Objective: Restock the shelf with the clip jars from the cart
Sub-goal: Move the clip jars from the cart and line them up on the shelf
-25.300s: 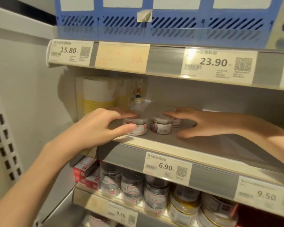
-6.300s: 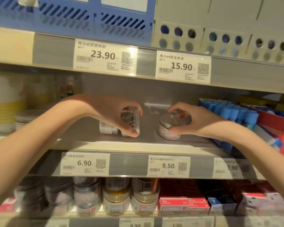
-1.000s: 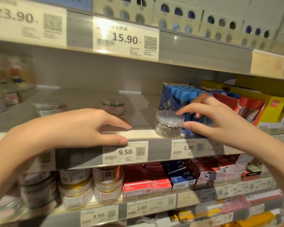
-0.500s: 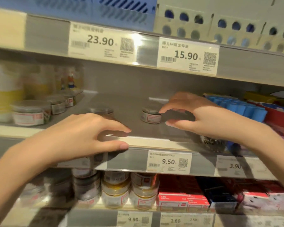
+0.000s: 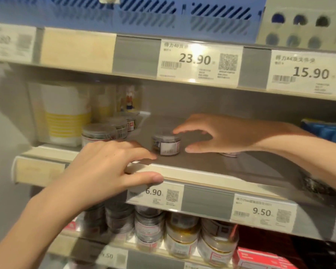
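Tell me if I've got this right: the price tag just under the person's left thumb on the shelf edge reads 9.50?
Not quite. In the head view, the tag just under the left hand's thumb reads 6.90. The 9.50 tag sits farther right along the same shelf edge.

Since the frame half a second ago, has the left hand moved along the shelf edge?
Yes. The left hand rested left of the 9.50 price tag then; now its thumb covers the 6.90 price tag, so it went left.
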`<state>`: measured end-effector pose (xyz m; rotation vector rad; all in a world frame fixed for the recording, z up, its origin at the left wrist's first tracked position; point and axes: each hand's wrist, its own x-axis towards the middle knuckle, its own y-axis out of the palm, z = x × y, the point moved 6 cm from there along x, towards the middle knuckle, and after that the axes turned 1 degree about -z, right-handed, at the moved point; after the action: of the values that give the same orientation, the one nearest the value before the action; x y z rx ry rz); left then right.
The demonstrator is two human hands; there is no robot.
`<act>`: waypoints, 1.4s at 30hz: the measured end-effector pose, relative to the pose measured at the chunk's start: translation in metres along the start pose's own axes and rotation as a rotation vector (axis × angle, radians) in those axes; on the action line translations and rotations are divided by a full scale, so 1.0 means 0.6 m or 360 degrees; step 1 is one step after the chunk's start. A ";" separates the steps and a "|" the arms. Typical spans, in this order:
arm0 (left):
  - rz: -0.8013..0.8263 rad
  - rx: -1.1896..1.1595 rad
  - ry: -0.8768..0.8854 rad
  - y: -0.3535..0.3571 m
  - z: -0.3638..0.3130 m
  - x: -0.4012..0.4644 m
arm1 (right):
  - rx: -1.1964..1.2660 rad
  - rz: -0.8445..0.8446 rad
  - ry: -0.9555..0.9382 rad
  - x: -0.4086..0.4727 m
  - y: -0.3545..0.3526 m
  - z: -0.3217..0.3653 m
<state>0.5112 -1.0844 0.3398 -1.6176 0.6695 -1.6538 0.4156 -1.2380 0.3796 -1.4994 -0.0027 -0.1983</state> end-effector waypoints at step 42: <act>-0.0384 0.0214 -0.0110 -0.005 0.038 -0.028 | 0.0627 -0.0223 -0.0080 0.287 -0.015 -0.012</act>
<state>0.5326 -1.0670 0.3336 -1.7013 0.3303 -1.7625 0.5832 -1.2682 0.4093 -1.1109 -0.1782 -0.2566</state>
